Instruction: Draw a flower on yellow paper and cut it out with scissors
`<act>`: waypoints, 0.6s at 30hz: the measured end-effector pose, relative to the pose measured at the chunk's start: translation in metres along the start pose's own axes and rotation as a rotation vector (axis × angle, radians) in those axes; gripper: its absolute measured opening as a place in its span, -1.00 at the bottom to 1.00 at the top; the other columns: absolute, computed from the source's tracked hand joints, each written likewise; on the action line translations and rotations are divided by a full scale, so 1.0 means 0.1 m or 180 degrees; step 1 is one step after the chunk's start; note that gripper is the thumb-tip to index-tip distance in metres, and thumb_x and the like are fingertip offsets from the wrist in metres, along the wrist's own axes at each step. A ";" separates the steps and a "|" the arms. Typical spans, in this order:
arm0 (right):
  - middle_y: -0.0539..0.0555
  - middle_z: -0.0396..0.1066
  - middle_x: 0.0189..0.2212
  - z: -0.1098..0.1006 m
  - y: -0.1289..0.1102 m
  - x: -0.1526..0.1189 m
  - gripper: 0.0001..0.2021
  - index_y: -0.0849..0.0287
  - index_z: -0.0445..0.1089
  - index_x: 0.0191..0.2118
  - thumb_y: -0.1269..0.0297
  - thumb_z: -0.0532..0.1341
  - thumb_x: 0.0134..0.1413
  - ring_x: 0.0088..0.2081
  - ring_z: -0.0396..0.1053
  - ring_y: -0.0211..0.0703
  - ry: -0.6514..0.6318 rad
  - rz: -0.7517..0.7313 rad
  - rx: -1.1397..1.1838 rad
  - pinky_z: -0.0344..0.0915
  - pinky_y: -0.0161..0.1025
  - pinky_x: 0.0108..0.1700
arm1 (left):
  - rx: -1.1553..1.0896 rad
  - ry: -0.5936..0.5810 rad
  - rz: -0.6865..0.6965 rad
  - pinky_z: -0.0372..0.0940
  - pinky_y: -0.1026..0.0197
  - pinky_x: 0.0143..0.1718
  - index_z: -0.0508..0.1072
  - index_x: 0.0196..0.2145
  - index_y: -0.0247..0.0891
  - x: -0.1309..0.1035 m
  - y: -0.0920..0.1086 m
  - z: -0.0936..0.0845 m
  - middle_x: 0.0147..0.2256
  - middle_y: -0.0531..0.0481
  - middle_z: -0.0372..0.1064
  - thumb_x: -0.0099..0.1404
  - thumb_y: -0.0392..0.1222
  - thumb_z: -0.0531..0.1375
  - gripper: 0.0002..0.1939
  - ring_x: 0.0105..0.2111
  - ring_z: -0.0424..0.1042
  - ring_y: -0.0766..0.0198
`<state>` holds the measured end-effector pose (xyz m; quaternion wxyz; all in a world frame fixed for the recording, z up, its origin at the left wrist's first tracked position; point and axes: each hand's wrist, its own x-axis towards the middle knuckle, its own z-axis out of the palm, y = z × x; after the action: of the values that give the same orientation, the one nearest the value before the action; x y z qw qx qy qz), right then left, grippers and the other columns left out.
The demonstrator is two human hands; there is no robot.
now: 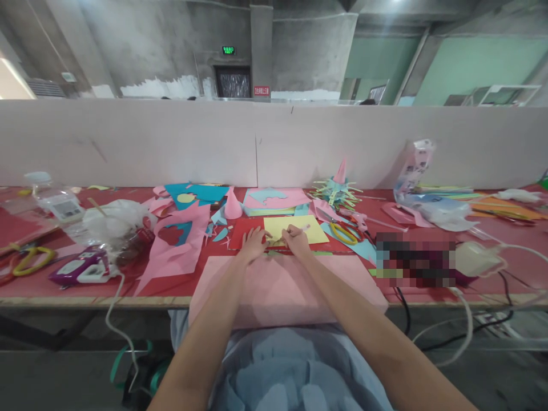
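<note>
right fingers (291,231) hold a pen (306,228), left fingers (258,233) spread at yellow paper (317,233), a bottle (55,200) left, contents unclear

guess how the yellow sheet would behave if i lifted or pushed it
The yellow sheet is probably light and a bit floppy, since it looks thin and paper-like. It lies flat, so it may slide rather than tip, though the right hand over it could pin it and make it buckle.
</note>
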<state>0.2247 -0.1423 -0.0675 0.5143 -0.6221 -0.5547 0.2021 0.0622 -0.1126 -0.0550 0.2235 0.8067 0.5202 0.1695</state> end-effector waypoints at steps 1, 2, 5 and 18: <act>-0.14 0.18 -0.80 0.01 0.01 0.00 -0.75 0.10 0.01 -0.62 0.22 0.06 -0.03 -0.58 0.35 -0.24 0.0052 0.0000 -0.0044 0.09 -0.41 -0.56 | -0.0004 -0.0004 0.0004 -0.37 -0.10 0.21 0.35 -0.08 -0.09 0.00 0.00 0.00 0.26 -0.05 -0.10 0.25 -0.22 0.09 -0.73 0.28 -0.26 0.08; -0.14 0.19 -0.79 0.01 0.01 0.01 -0.77 0.10 0.01 -0.62 0.24 0.05 -0.05 -0.58 0.34 -0.25 0.0101 -0.0001 -0.0082 0.08 -0.41 -0.56 | -0.0008 -0.0016 0.0007 -0.37 -0.10 0.21 0.35 -0.08 -0.09 0.00 0.00 -0.01 0.26 -0.05 -0.11 0.25 -0.23 0.08 -0.73 0.28 -0.26 0.09; -0.14 0.20 -0.77 0.04 0.04 0.02 -0.79 0.10 -0.01 -0.62 0.29 0.04 -0.08 -0.60 0.32 -0.26 0.0199 0.0008 -0.0102 0.08 -0.40 -0.56 | -0.0011 -0.0042 0.0020 -0.36 -0.10 0.21 0.35 -0.08 -0.08 -0.01 0.00 -0.02 0.26 -0.04 -0.12 0.25 -0.23 0.08 -0.73 0.28 -0.25 0.09; -0.14 0.22 -0.77 0.00 -0.01 0.01 -0.77 0.10 0.03 -0.62 0.21 0.07 -0.09 -0.63 0.31 -0.26 0.0053 0.0234 0.0318 0.12 -0.41 -0.59 | 0.0010 -0.0015 0.0007 -0.36 -0.11 0.21 0.35 -0.08 -0.09 0.01 0.00 0.00 0.26 -0.05 -0.11 0.26 -0.19 0.08 -0.74 0.28 -0.25 0.05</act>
<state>0.2249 -0.1417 -0.0662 0.5415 -0.6172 -0.5164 0.2431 0.0625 -0.1116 -0.0553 0.2233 0.8080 0.5191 0.1671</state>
